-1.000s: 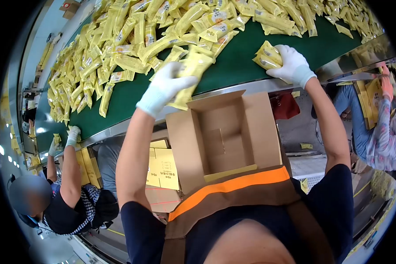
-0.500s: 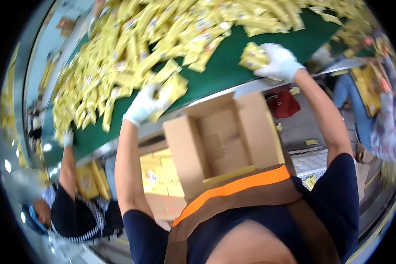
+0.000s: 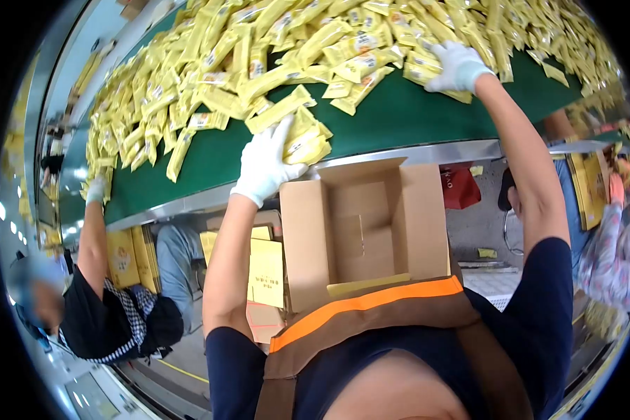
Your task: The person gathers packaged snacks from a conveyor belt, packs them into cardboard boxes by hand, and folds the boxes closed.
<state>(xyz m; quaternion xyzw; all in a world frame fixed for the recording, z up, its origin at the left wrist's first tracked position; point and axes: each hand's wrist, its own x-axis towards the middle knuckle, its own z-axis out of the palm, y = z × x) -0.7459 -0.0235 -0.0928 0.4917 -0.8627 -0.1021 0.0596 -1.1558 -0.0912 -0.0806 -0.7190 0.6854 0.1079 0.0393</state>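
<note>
Yellow packets (image 3: 360, 49) lie heaped on a green conveyor belt (image 3: 392, 126). My left hand (image 3: 268, 159), in a white glove, is closed on several yellow packets (image 3: 306, 140) at the belt's near edge. At the right, my gloved right hand (image 3: 457, 68) has its fingers curled over yellow packets (image 3: 437, 87) at the heap's front edge; how many it holds cannot be made out. An open cardboard box (image 3: 362, 231) stands in front of my apron, below the belt's metal edge, and its inside shows bare cardboard.
At the left a co-worker (image 3: 98, 308) reaches a gloved hand to the belt. Another person (image 3: 609, 259) is at the far right. Flat yellow cartons (image 3: 266, 269) lie left of the box. A red bag (image 3: 460, 187) is right of it.
My right hand has moved up and away from me with its packets to the heap. My left hand went left, then back slightly right, still holding packets.
</note>
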